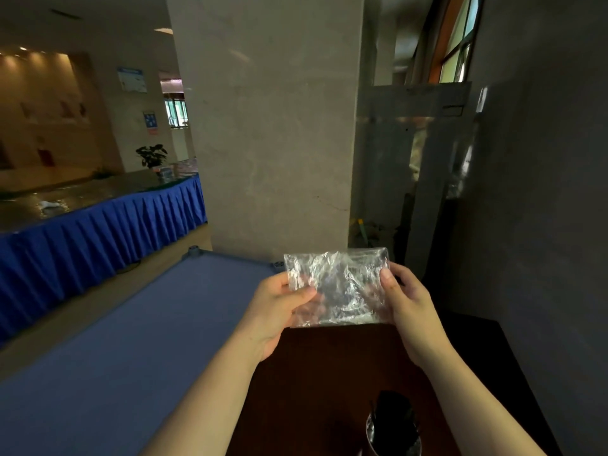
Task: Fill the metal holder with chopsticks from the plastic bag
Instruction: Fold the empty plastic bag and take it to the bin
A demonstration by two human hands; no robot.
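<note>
A crumpled clear plastic bag (339,287) is held up in front of me above the dark wooden table (329,373). My left hand (279,307) pinches its left edge and my right hand (406,307) pinches its right edge. No chopsticks show inside the bag. The metal holder (393,429) stands on the table near the bottom edge of the view, below my right forearm, with several dark chopsticks (396,409) sticking up out of it.
A blue-topped table (131,340) lies to the left of the wooden one. A wide stone pillar (273,143) rises straight ahead. A long counter with a blue skirt (98,232) runs at the far left. A dark wall closes the right side.
</note>
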